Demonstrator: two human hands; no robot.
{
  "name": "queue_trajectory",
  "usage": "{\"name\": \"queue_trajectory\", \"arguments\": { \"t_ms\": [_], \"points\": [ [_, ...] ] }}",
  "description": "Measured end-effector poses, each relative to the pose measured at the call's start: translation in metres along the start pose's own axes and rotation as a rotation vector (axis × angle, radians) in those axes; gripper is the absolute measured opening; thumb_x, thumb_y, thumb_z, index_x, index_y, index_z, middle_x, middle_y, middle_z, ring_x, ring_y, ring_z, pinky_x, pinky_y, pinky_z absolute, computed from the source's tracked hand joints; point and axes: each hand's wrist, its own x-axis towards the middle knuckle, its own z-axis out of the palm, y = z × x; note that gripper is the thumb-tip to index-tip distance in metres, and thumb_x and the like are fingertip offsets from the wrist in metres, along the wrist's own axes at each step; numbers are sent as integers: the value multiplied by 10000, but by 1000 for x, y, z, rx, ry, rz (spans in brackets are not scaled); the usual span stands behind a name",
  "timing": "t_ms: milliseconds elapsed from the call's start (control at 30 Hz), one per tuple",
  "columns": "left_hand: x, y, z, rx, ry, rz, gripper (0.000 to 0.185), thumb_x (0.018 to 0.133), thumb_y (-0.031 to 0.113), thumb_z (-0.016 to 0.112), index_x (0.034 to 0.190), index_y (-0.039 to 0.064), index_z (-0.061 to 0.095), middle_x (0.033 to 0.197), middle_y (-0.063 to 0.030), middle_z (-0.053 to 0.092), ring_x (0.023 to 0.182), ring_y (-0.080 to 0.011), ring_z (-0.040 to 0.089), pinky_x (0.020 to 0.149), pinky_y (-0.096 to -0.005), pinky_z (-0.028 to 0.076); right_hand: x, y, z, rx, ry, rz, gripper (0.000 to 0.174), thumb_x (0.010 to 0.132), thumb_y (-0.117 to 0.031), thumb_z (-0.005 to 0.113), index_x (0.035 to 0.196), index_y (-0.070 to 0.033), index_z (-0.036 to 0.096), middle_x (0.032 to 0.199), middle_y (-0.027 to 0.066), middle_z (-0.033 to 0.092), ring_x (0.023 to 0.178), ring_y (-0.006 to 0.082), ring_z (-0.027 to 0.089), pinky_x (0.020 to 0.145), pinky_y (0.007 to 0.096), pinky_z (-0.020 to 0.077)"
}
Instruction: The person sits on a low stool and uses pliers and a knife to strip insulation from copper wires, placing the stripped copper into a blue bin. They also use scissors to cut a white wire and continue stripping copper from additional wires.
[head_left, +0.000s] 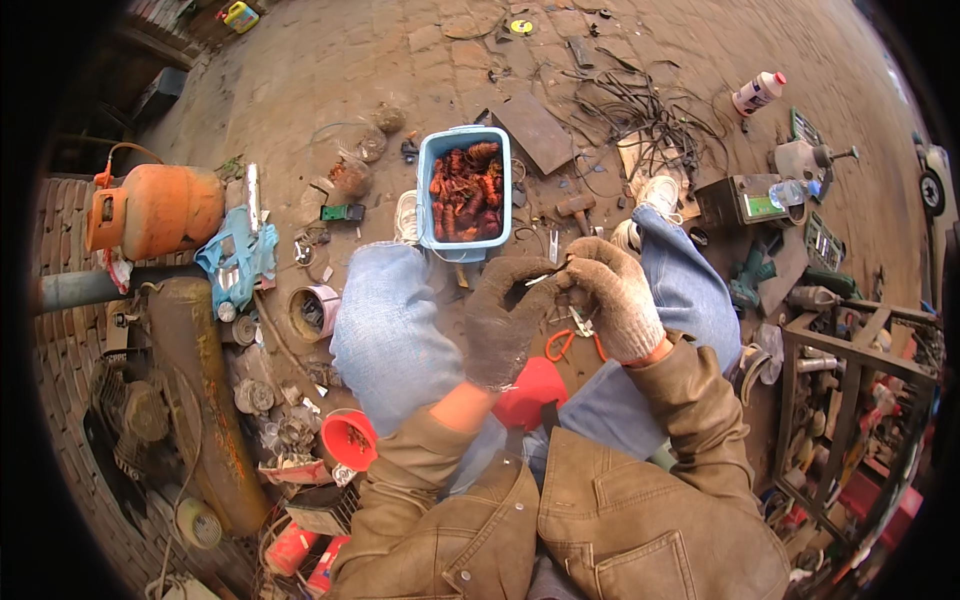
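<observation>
Both my hands wear soiled knit work gloves and meet in front of my knees. The fingertips of my left hand (510, 315) pinch a small, thin, pale piece (537, 280), too small to name. Against those fingertips my right hand (615, 300) has its thumb and fingers closed on the same spot, where the glove hides most of the piece. Just beyond the hands stands a light blue plastic basin (465, 244) filled with reddish copper wire coils (465, 191). Below my right hand lie scissors with orange handles (557, 346). A red plastic object (531, 394) shows between my legs.
A hammer (576, 205) and a metal plate (534, 131) lie past the basin. Black cables (652, 112) tangle farther off. At right are a battery (739, 199), a green drill (752, 274) and a metal rack (855, 337). Gas cylinders (169, 210) stand left, near a red bucket (349, 442).
</observation>
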Motion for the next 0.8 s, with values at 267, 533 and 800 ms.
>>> {"name": "queue_trajectory", "arguments": {
  "t_ms": [267,533,800],
  "points": [
    [1,6,-1,219,32,266,121,826,20,706,947,23,695,883,-97,632,793,-200,629,705,-304,504,-2,-5,6,-351,5,-163,140,885,-107,636,969,0,606,809,53,661,693,89,599,630,218,475],
    [-2,11,-2,296,111,442,97,890,60,666,981,44,637,839,-51,624,763,-160,623,691,-290,515,5,2,3,-303,13,-229,164,931,-168,664,893,-18,609,743,36,633,661,92,567,621,238,462],
    [4,7,-15,-462,0,31,143,991,137,585,1110,68,543,928,-20,564,828,-101,553,747,-249,507,10,-2,-7,-136,93,-304,193,954,-224,657,960,-36,613,794,30,634,705,111,616,662,236,496]
  ]
}}
